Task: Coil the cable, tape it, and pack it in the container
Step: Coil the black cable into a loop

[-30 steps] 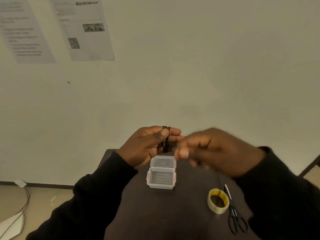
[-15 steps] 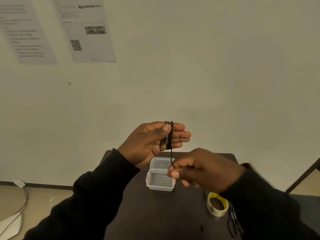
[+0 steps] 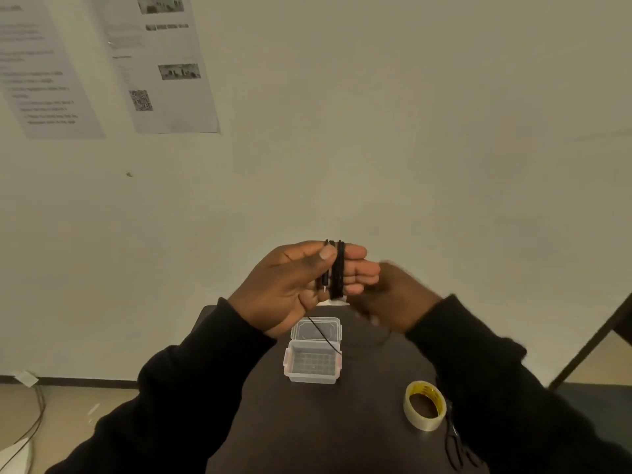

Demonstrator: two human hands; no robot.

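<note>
Coiling step, by the look of it — black cable (image 3: 337,268) wound in tight loops round the extended fingers of the left hand (image 3: 301,282), thumb pinning the turns, one plug end hanging at the palm side. Left grip clenched on the coil, held above the counter (image 3: 359,415). Right hand (image 3: 393,295) at 3 o'clock of the coil, blurred; grip impossible to tell, though likely feeding the free strand. Loose tail trailing down across the open lid of the container (image 3: 313,357), at 6 o'clock below the hands.

Risks, as judged: thin, springy cord — loops apt to slide off the fingertips or spring apart should the thumb ease before tape goes on. Tail dragging over the light plastic box, liable to snag a latch and tug it along. Both hands busy, so fetching tape one-handed may loosen the bundle.

Container clear, rectangular, ribbed floor, hinged lid laid flat at 12 o'clock of the tub. Tape roll (image 3: 424,405) at 4 o'clock of it — glossy, translucent, yellow core. Scissors (image 3: 455,446) dark, mostly hidden by the right sleeve. Counter matte, dark brown.
</note>
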